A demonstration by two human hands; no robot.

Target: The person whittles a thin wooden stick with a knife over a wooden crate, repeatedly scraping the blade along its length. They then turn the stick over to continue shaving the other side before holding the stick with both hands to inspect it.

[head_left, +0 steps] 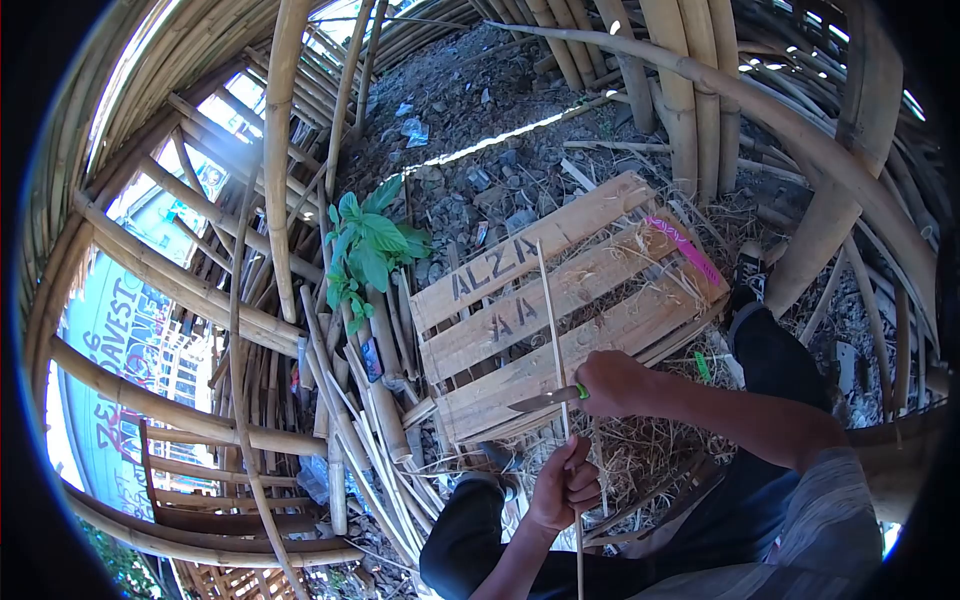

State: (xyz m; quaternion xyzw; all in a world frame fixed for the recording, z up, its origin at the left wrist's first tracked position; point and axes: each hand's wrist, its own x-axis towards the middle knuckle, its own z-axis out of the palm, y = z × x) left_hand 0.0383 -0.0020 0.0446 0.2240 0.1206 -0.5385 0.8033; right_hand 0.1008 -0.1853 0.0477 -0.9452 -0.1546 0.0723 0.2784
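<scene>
My right hand point(612, 384) is closed around the green handle of a knife point(540, 400), its blade pointing left and lying across a long thin bamboo strip point(553, 325). Just below the blade, my left hand point(566, 486) grips the same strip with fingers curled and thumb along it. The strip runs from over the slatted wooden crate point(480, 345) down past my lap to the bottom edge of the view. Dark painted letters mark the crate's slats, and curled shavings point(650, 245) lie on its right part.
A leafy green plant point(375, 240) grows left of the crate. Cut bamboo strips point(375, 480) lean beside my left knee. Bamboo poles point(278, 150) form a frame on the left, and a thick pole point(830, 220) slants at the right. Straw and shavings point(650, 470) cover the ground below the crate.
</scene>
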